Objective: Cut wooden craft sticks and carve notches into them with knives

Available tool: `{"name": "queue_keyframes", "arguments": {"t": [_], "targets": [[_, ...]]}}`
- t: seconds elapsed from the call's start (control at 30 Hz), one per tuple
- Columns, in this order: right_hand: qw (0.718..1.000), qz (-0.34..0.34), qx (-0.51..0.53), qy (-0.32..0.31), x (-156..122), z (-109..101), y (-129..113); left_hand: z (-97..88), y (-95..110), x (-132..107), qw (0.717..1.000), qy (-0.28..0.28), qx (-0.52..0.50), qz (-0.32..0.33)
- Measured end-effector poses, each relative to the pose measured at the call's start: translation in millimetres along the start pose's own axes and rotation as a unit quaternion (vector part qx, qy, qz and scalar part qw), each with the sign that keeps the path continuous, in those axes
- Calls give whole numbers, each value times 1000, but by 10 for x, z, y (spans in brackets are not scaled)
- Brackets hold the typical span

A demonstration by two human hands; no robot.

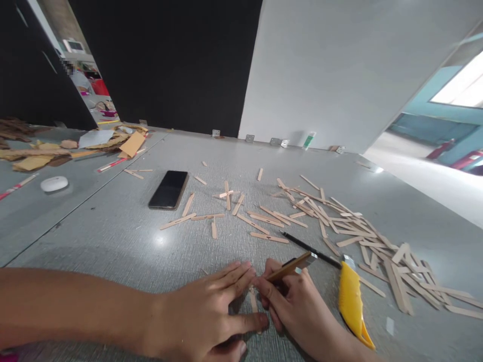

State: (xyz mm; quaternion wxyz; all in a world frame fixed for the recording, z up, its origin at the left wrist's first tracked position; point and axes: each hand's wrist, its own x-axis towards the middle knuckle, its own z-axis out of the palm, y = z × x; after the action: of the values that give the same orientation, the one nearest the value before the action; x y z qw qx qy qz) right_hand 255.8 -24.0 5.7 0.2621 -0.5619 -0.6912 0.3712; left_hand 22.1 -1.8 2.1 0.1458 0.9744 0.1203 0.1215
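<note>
On the table in front of me lies a wooden craft stick (253, 300). My left hand (215, 306) holds it down, with fingertips at its far end and the thumb side across its near end. My right hand (292, 299) is closed around a slim gold-brown tool (289, 267), slanted over the table. Its lower tip is hidden by the fingers near the far end of the stick, so I cannot tell its exact kind. A yellow-handled utility knife (350, 296) lies right of my right hand, and a black pencil (309, 248) lies just beyond it.
Many loose craft sticks (354, 229) are heaped at the right, with others scattered in the middle. A phone (169, 189) and a white earbud case (55, 184) lie to the left. Cardboard scraps (133, 144) sit at the back left. Upright black and white panels (302, 65) bound the back.
</note>
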Motion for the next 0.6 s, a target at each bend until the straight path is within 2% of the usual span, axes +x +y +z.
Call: {"name": "queue_keyframes", "arguments": {"t": [0.2,0.3,0.37,0.47,0.6], "targets": [[999,-37,14,-1,-26,-64,-32,5,-11,11,1000,5,-10,2],[996,0,86,-17,-65,-73,-5,25,-37,0,1000,12,-25,2],[991,37,129,-2,-87,-71,18,17,-49,1,1000,8,-27,-2],[997,12,68,41,-113,-80,16,-18,-52,11,1000,-3,-17,-4],[999,-39,-14,24,-132,-113,-37,-44,-50,18,1000,7,-11,-6]]}}
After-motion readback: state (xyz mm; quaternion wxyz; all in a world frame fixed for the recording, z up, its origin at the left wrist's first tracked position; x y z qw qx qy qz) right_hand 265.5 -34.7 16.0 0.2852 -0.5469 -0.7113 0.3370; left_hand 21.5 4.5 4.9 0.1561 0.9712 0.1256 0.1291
